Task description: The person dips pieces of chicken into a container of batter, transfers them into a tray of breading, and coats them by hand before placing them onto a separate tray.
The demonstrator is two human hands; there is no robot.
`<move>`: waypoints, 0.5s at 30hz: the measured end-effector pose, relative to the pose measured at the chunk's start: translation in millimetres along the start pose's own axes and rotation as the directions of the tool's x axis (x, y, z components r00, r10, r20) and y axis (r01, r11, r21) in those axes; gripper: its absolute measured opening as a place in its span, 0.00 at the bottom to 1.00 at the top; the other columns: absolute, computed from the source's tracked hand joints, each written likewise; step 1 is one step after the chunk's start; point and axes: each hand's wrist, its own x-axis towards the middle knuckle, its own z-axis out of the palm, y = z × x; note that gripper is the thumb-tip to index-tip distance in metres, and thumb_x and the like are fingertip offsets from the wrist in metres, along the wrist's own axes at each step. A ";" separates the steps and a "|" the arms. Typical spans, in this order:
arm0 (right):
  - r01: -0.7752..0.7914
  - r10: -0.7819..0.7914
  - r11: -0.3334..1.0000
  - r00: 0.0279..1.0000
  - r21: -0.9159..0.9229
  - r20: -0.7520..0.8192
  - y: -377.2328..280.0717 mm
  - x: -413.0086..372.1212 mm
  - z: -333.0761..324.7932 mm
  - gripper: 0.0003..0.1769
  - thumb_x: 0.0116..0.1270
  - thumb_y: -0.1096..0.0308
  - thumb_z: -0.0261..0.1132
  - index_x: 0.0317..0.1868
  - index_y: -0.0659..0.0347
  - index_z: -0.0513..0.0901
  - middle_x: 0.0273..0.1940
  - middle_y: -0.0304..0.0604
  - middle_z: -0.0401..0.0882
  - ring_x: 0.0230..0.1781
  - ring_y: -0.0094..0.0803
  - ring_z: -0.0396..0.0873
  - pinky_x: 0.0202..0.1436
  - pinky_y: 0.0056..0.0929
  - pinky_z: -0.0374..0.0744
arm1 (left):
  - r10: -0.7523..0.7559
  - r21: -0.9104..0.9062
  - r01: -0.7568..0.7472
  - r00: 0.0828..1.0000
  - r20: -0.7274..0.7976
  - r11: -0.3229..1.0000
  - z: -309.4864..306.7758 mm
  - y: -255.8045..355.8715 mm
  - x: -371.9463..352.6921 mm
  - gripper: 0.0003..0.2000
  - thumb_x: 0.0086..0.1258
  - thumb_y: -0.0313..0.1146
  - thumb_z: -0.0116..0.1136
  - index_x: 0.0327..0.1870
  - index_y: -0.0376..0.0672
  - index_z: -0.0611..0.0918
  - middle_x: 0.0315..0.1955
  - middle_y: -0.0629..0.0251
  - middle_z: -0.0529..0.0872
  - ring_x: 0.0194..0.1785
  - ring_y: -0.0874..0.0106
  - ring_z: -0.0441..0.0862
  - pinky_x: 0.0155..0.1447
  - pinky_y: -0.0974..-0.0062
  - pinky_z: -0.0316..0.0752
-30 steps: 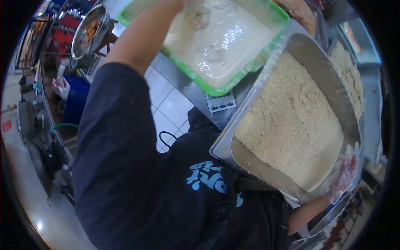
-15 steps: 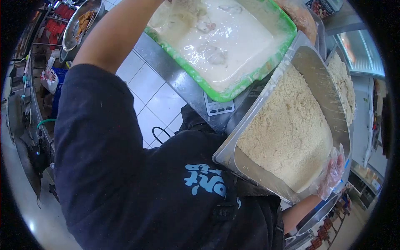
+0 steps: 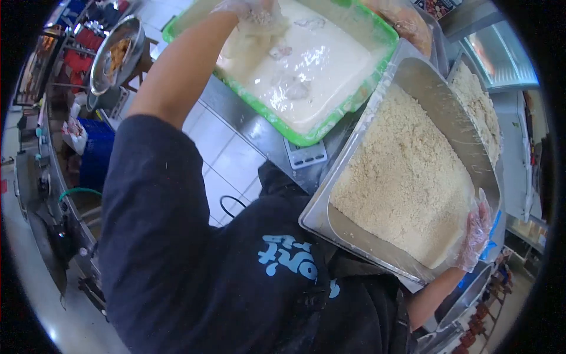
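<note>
My left hand (image 3: 252,13), in a clear plastic glove coated with pale residue, is at the far left part of a green-rimmed tub (image 3: 306,139). The tub holds thick white batter (image 3: 330,65) with several lumpy pieces (image 3: 295,88) partly sunk in it. The left fingers are cut off by the frame edge and smeared. At the near right corner of a deep metal pan (image 3: 321,212) is my right hand (image 3: 476,236), also gloved, its fingers stretched along the wall and touching it. Pale crumbly flour (image 3: 407,177) fills the pan.
A small scale (image 3: 306,154) sits partly under the tub on the steel table (image 3: 247,112). Behind the pan are a bagged orange-pink item (image 3: 407,26) and another heap of flour (image 3: 476,106). A metal bowl (image 3: 137,44) with brown fried pieces stands at the left.
My left hand has come further into view over the batter. The tub and pan appear shifted slightly left as the view turns. My right hand stays at the pan's corner.
</note>
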 end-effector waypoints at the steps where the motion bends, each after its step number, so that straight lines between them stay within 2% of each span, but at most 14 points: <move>1: -0.001 0.001 1.000 1.000 -0.007 0.005 -0.9 -0.7 0.2 0.17 0.54 0.70 0.59 0.47 0.58 0.79 0.47 0.52 0.76 0.43 0.45 0.74 0.48 0.33 0.71 | 0.005 0.003 -0.005 1.000 -0.017 1.000 -5.7 -4.5 -2.6 0.16 0.54 0.41 0.57 0.40 0.40 0.80 0.32 0.63 0.82 0.38 0.67 0.78 0.47 0.73 0.71; 4: 0.147 -0.139 0.966 0.989 -0.211 0.052 6.5 2.1 -6.5 0.17 0.55 0.70 0.59 0.47 0.58 0.79 0.48 0.49 0.76 0.43 0.46 0.74 0.50 0.34 0.71 | 0.007 -0.030 -0.009 0.995 -0.097 1.000 -36.5 -16.4 -14.3 0.16 0.55 0.41 0.57 0.40 0.40 0.80 0.32 0.63 0.82 0.38 0.67 0.78 0.47 0.73 0.71; 5: 0.417 -0.384 0.844 0.909 -0.337 0.164 25.5 8.8 -10.2 0.17 0.55 0.69 0.59 0.47 0.58 0.79 0.48 0.49 0.76 0.45 0.46 0.74 0.51 0.36 0.70 | 0.004 -0.042 -0.009 0.990 -0.138 0.999 -45.1 -17.2 -20.2 0.16 0.55 0.41 0.57 0.40 0.40 0.80 0.32 0.63 0.82 0.38 0.67 0.78 0.47 0.73 0.71; 7: 0.366 -0.338 0.909 0.927 -0.201 0.160 43.1 8.1 -10.6 0.16 0.55 0.68 0.59 0.46 0.59 0.79 0.48 0.49 0.76 0.46 0.46 0.73 0.52 0.36 0.69 | 0.057 -0.027 -0.064 0.974 -0.221 0.998 -45.2 -7.3 -31.7 0.16 0.55 0.42 0.57 0.40 0.40 0.80 0.32 0.63 0.82 0.38 0.67 0.78 0.47 0.73 0.72; 8: 0.338 -0.316 0.932 0.935 -0.133 0.161 42.9 8.1 -11.6 0.16 0.56 0.68 0.59 0.46 0.59 0.79 0.48 0.49 0.76 0.47 0.45 0.73 0.52 0.36 0.69 | 0.110 0.045 -0.102 0.965 -0.239 0.994 -29.1 0.0 -32.1 0.12 0.55 0.38 0.54 0.33 0.40 0.80 0.30 0.60 0.82 0.36 0.63 0.79 0.44 0.69 0.72; 9: 0.288 -0.268 0.945 0.953 -0.154 0.138 39.5 6.7 -12.6 0.16 0.56 0.67 0.59 0.46 0.59 0.79 0.48 0.49 0.76 0.47 0.45 0.73 0.52 0.36 0.69 | 0.162 0.119 -0.135 0.953 -0.257 0.984 -12.9 7.5 -32.5 0.09 0.55 0.35 0.51 0.27 0.39 0.80 0.28 0.56 0.82 0.34 0.59 0.79 0.42 0.66 0.73; 10: 0.239 -0.222 0.955 0.968 -0.173 0.115 33.4 4.5 -13.3 0.16 0.56 0.67 0.59 0.46 0.59 0.79 0.48 0.49 0.76 0.47 0.45 0.73 0.52 0.37 0.69 | 0.108 0.389 -0.010 0.967 -0.232 0.921 6.1 17.9 -37.3 0.07 0.52 0.31 0.51 0.24 0.39 0.80 0.28 0.54 0.81 0.35 0.59 0.79 0.42 0.67 0.74; 12: 0.176 -0.156 0.961 0.982 -0.214 0.103 37.1 2.1 -14.2 0.18 0.58 0.65 0.58 0.48 0.59 0.77 0.49 0.49 0.75 0.48 0.44 0.73 0.53 0.36 0.69 | 0.057 0.366 -0.026 0.996 -0.074 0.930 24.9 35.3 -40.4 0.08 0.53 0.34 0.52 0.25 0.40 0.80 0.29 0.55 0.82 0.36 0.59 0.80 0.42 0.65 0.74; 14: 0.136 -0.106 0.956 0.987 -0.261 0.123 55.4 -0.4 -15.0 0.20 0.60 0.62 0.57 0.52 0.57 0.75 0.50 0.49 0.74 0.48 0.42 0.73 0.55 0.35 0.68 | 0.014 0.225 0.001 0.998 -0.063 0.974 19.1 41.2 -42.4 0.07 0.53 0.35 0.53 0.27 0.43 0.81 0.30 0.57 0.82 0.35 0.58 0.80 0.43 0.65 0.74; 15: 0.115 -0.089 0.966 0.989 -0.233 0.120 59.2 -3.7 -15.2 0.20 0.59 0.63 0.57 0.52 0.59 0.75 0.50 0.49 0.74 0.49 0.42 0.73 0.54 0.34 0.68 | -0.015 0.152 0.032 0.994 -0.112 0.988 10.0 44.4 -44.0 0.08 0.54 0.36 0.53 0.28 0.44 0.81 0.30 0.57 0.82 0.36 0.58 0.79 0.44 0.65 0.73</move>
